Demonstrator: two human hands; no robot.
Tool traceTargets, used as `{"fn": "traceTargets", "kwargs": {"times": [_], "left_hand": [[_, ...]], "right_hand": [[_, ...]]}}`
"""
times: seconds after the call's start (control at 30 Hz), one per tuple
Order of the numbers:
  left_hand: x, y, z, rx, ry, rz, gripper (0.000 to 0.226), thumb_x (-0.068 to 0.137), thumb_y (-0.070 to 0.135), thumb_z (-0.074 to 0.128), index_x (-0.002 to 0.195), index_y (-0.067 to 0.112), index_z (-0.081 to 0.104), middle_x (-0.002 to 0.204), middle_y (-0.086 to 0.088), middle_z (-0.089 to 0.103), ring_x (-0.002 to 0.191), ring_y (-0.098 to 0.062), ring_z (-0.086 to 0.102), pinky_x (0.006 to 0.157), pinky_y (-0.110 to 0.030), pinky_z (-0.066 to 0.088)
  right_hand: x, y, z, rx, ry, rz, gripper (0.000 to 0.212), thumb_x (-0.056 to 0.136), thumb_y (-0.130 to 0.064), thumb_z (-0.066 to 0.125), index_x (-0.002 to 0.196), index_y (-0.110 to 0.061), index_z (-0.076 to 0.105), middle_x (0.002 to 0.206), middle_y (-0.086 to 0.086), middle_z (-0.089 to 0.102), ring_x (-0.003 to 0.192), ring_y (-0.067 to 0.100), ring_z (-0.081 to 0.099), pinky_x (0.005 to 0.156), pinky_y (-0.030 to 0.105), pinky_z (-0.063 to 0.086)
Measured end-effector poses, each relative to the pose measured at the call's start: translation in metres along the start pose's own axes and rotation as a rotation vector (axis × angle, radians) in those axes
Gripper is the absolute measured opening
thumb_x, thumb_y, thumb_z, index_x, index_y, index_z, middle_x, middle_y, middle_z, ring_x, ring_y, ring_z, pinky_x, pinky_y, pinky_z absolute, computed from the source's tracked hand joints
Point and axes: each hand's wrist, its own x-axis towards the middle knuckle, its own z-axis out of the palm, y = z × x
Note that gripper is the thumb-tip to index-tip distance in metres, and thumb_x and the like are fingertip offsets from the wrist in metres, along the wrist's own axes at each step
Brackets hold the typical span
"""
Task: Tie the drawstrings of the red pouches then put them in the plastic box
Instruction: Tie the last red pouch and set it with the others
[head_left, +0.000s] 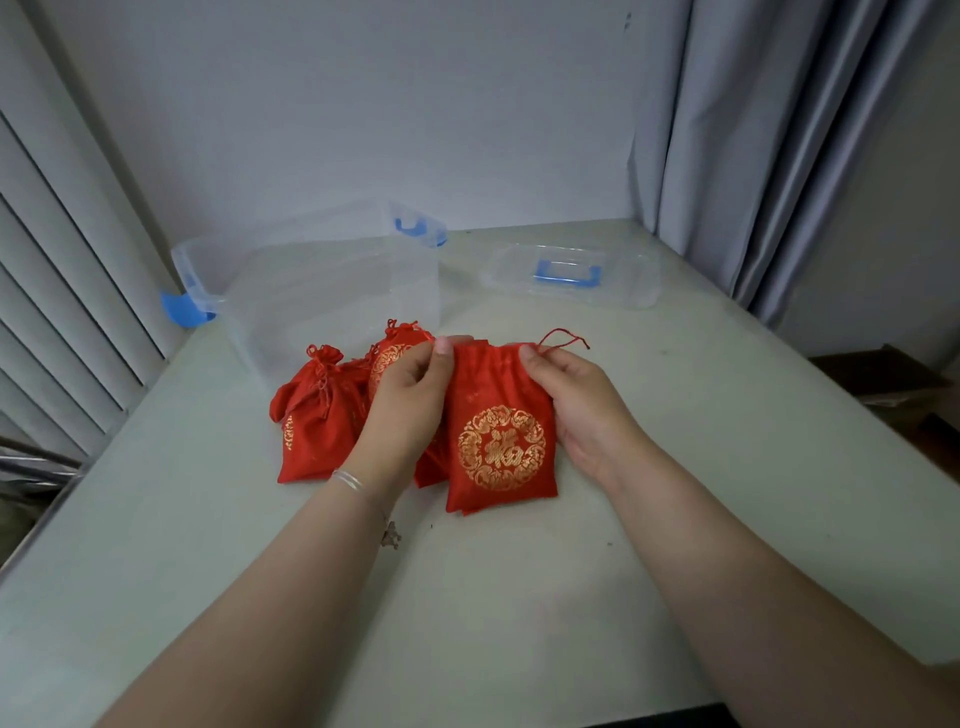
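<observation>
A flat red pouch (500, 431) with a gold round emblem lies on the table in front of me, its mouth spread wide. My left hand (410, 400) pinches the pouch's top left corner. My right hand (576, 405) pinches the top right corner, where a red drawstring loop (563, 340) sticks out. Two more red pouches lie to the left: one with its neck gathered (317, 410), and another (389, 353) partly hidden behind my left hand. The clear plastic box (311, 280) with blue latches stands open behind them.
The box's clear lid (571, 275) with a blue handle lies at the back right of the pale table (519, 597). A grey curtain (753, 156) hangs at the right, white slats at the left. The table's right edge drops to the floor.
</observation>
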Motion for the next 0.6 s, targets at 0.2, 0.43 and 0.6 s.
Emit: {"fn": "traceTargets", "kwargs": {"times": [0.2,0.43,0.6], "left_hand": [[0.004,-0.007,-0.002,-0.118,0.075,-0.077,0.024,0.098,0.024,0.050,0.104,0.012,0.070,0.068,0.010,0.068,0.067,-0.009,0.062,0.066,-0.025,0.052],[0.010,-0.011,-0.006,-0.398,0.165,-0.216,0.024,0.100,0.024,0.046,0.095,0.010,0.065,0.087,-0.003,0.072,0.070,-0.009,0.069,0.067,-0.020,0.058],[0.010,-0.011,-0.008,-0.326,0.278,-0.191,0.032,0.103,0.030,0.038,0.086,0.012,0.058,0.084,-0.004,0.071,0.062,-0.009,0.068,0.057,-0.021,0.056]], "right_hand": [[0.001,-0.002,0.000,0.300,0.076,0.054,0.019,0.094,-0.026,0.055,0.100,-0.013,0.067,0.086,0.007,0.071,0.078,0.020,0.068,0.074,0.035,0.057],[0.007,-0.001,-0.009,0.556,0.223,0.048,0.031,0.101,-0.035,0.036,0.097,-0.015,0.060,0.094,0.005,0.069,0.089,0.019,0.065,0.079,0.032,0.052],[0.009,-0.009,-0.022,0.726,0.362,0.012,0.030,0.103,-0.028,0.031,0.094,-0.012,0.054,0.091,0.009,0.068,0.087,0.020,0.065,0.082,0.031,0.052]]}}
